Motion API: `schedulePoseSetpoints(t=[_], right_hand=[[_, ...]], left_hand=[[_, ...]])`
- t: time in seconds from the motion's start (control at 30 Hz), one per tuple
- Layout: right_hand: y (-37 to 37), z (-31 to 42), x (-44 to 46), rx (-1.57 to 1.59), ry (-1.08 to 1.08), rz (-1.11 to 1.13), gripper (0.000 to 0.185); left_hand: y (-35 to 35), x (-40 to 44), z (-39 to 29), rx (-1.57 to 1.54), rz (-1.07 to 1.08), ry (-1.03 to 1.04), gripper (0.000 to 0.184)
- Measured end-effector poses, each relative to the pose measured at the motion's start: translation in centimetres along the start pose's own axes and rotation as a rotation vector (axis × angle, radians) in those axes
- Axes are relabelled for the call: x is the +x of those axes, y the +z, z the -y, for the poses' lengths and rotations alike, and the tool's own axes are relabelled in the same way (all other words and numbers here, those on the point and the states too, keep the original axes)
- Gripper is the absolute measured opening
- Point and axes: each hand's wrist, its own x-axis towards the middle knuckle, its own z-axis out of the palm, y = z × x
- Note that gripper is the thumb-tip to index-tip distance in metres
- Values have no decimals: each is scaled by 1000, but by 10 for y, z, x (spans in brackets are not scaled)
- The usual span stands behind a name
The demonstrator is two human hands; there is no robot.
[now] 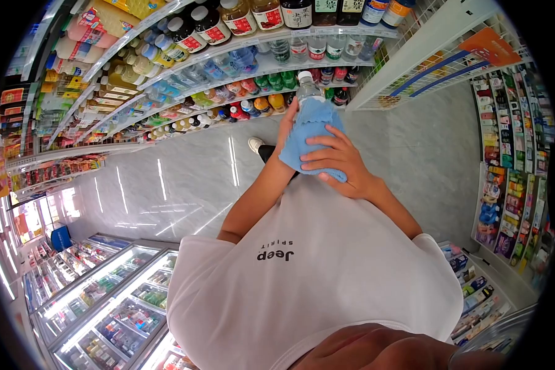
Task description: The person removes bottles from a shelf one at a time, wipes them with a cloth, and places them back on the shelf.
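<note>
A clear plastic bottle (310,88) with a white cap is held up in front of my chest. A light blue cloth (314,132) is wrapped around its lower part and hides most of it. My left hand (286,132) grips the bottle and cloth from the left side, its fingers mostly hidden behind them. On the right, my right hand (339,157) presses the cloth with its fingers curved over the front. The bottle cap points toward the shelves.
Curved shelves (209,61) of bottled drinks stand ahead and to the left. A white mesh end panel (413,58) rises at the right, with more goods racks (505,123) beyond. Glass-door coolers (105,308) stand at lower left. Grey tiled floor (185,179) lies below.
</note>
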Motion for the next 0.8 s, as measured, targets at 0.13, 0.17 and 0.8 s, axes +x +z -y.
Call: schedulePoseSetpoints(t=[0.13, 0.17, 0.8], right_hand=[[-11, -6, -13, 499, 119, -169, 39], [-13, -12, -18, 691, 179, -262, 45], [-6, -79, 31, -208, 136, -326, 26]], left_hand=[[22, -1, -3, 166, -194, 102, 68], [31, -1, 1, 144, -248, 133, 70], [11, -4, 23, 319, -197, -125, 62]])
